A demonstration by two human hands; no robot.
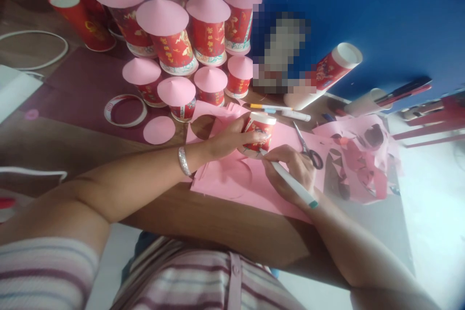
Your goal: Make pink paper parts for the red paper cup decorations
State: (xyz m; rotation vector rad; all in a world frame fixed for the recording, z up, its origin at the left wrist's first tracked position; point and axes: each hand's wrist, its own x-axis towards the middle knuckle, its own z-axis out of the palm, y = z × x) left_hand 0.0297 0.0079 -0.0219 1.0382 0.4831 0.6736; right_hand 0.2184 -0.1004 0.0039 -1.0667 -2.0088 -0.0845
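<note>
My left hand is wrapped round a small red paper cup with a white band, tilted above pink paper sheets. In my right hand is a white marker pen with a green end. Its tip meets the white band of the cup, or lies very close to it. A pair of scissors rests on the paper just beyond my right hand. Whether the pen has left a mark on this cup is too small to see.
Red cups with pink cone tops stand stacked at the back. A white ring and a pink disc lie to the left. Pink paper scraps cover the right side. Pens lie behind the cup, near a leaning red tube.
</note>
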